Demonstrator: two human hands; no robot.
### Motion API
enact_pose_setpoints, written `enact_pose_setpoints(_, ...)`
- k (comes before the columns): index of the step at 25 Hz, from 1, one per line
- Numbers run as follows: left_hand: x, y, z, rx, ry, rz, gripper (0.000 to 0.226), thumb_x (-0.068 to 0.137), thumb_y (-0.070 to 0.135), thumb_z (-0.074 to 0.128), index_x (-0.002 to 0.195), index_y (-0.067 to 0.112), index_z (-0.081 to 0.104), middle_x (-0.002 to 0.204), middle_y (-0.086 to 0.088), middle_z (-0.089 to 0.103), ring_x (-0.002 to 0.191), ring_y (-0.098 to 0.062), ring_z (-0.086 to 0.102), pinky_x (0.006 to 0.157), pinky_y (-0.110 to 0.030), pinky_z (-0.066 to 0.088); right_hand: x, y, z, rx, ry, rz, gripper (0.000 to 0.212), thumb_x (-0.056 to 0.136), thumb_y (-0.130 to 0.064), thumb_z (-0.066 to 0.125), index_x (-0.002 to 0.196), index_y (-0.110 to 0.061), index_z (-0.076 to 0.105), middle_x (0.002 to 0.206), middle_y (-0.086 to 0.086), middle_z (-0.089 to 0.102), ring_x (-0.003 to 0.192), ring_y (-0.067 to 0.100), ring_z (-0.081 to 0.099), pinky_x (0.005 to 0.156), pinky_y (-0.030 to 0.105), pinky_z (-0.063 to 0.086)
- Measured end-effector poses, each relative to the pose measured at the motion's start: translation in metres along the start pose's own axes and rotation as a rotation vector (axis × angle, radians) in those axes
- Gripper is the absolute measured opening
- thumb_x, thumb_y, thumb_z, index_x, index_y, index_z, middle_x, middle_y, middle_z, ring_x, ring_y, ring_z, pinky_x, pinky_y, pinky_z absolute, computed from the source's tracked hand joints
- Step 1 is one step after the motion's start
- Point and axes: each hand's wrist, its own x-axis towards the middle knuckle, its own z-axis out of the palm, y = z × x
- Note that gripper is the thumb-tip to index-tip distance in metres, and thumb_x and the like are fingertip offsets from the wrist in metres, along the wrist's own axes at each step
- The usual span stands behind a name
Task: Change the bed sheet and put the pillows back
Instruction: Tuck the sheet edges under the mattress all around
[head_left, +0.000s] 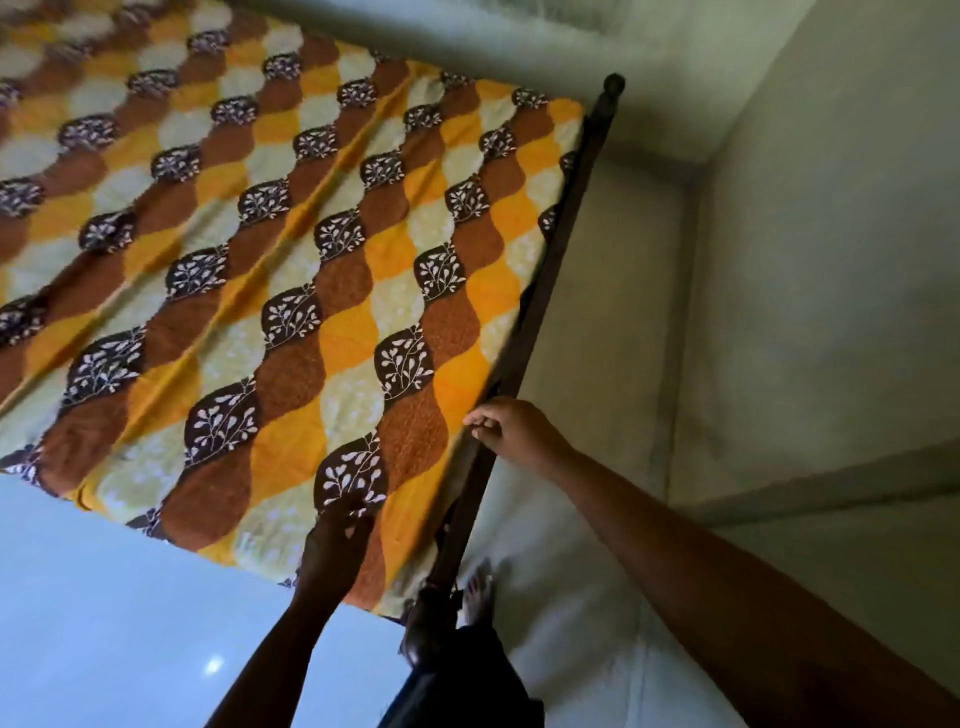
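Overhead, your right hand (511, 431) pinches the sheet (291, 249) edge at the bed rail (540, 306), fingers closed on it. Your left hand (337, 540) lies dark on the near corner; its grip is unclear. The sheet's far side runs out of frame.

Right hand (511, 434) pinches the patterned sheet (291, 249) at the dark bed rail (540, 291); left hand (337, 540) presses the sheet flat.
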Motion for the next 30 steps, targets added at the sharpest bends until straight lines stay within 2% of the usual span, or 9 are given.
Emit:
enact_pose_setpoints(5,0.040,0.018,0.041,0.013,0.073,0.034,0.034,0.086,0.009,0.062,0.120,0.006,0.060,0.116,-0.012,0.064,0.097,-0.024,0.063,0.082,-0.033,0.050,0.068,0.021,-0.008,-0.230,-0.154,-0.175,0.027,0.090,-0.013,0.058,0.117,-0.012,0.063,0.123,0.004,0.061,0.111,0.019,0.057,0.087,0.025,0.044)
enact_pose_setpoints(11,0.073,0.025,0.082,0.251,0.178,0.053,0.032,0.075,0.022,0.070,0.107,0.018,0.069,0.106,-0.008,0.066,0.092,-0.033,0.062,0.070,-0.043,0.051,0.149,0.067,0.000,-0.584,-0.524,-0.429,0.039,0.087,-0.004,0.059,0.124,-0.013,0.056,0.130,0.002,0.052,0.116,0.019,0.053,0.090,0.027,0.041)
enact_pose_setpoints(14,0.066,0.030,0.089,0.316,0.258,-0.005,0.036,0.072,0.030,0.073,0.106,0.021,0.068,0.106,-0.006,0.066,0.093,-0.031,0.061,0.069,-0.045,0.050,0.172,0.068,0.006,-0.780,-0.613,-0.606,0.027,0.088,-0.007,0.055,0.114,-0.011,0.059,0.120,0.007,0.057,0.108,0.023,0.054,0.082,0.031,0.043)
enact_pose_setpoints(16,0.057,0.034,0.099,0.386,0.266,-0.009,0.039,0.071,0.046,0.060,0.102,0.022,0.069,0.103,-0.002,0.066,0.093,-0.024,0.056,0.064,-0.042,0.052,0.182,0.067,0.009,-0.845,-0.670,-0.698,0.019,0.088,-0.010,0.053,0.105,-0.008,0.062,0.108,0.011,0.063,0.098,0.027,0.058,0.075,0.032,0.045)
enact_pose_setpoints(18,0.052,0.041,0.109,0.416,0.233,-0.013,0.044,0.068,0.051,0.055,0.097,0.022,0.070,0.102,0.001,0.065,0.094,-0.019,0.046,0.062,-0.039,0.052,0.189,0.069,0.006,-0.820,-0.716,-0.772,0.017,0.087,-0.012,0.057,0.102,-0.008,0.064,0.104,0.012,0.066,0.094,0.028,0.061,0.072,0.032,0.046)
enact_pose_setpoints(20,0.049,0.049,0.117,0.380,0.234,-0.056,0.039,0.063,0.041,0.075,0.096,0.022,0.070,0.102,0.000,0.065,0.095,-0.021,0.048,0.065,-0.038,0.054,0.194,0.072,-0.001,-0.767,-0.754,-0.826,0.015,0.088,-0.014,0.058,0.100,-0.009,0.064,0.101,0.011,0.066,0.092,0.029,0.061,0.070,0.032,0.044)
enact_pose_setpoints(22,0.047,0.057,0.123,0.349,0.255,-0.088,0.034,0.061,0.027,0.081,0.093,0.021,0.071,0.099,-0.001,0.067,0.092,-0.024,0.056,0.069,-0.035,0.054,0.198,0.072,-0.006,-0.745,-0.791,-0.857,0.016,0.090,-0.016,0.056,0.103,-0.011,0.062,0.105,0.009,0.063,0.098,0.027,0.058,0.072,0.032,0.043)
enact_pose_setpoints(25,0.044,0.062,0.128,0.342,0.273,-0.091,0.024,0.066,0.040,0.068,0.077,0.018,0.071,0.086,-0.001,0.069,0.086,-0.021,0.056,0.069,-0.028,0.050,0.201,0.073,-0.007,-0.754,-0.803,-0.916,0.031,0.087,-0.016,0.062,0.117,-0.011,0.058,0.119,0.007,0.058,0.111,0.025,0.053,0.080,0.035,0.046)
enact_pose_setpoints(30,0.040,0.072,0.123,0.258,0.373,-0.092,0.032,0.072,0.051,0.055,0.077,0.020,0.048,0.069,0.001,0.056,0.063,-0.021,0.057,0.057,-0.024,0.034,0.208,0.068,-0.005,-0.721,-0.833,-0.982,0.011,0.087,-0.012,0.061,0.096,-0.007,0.063,0.099,0.011,0.065,0.095,0.028,0.059,0.072,0.036,0.047)
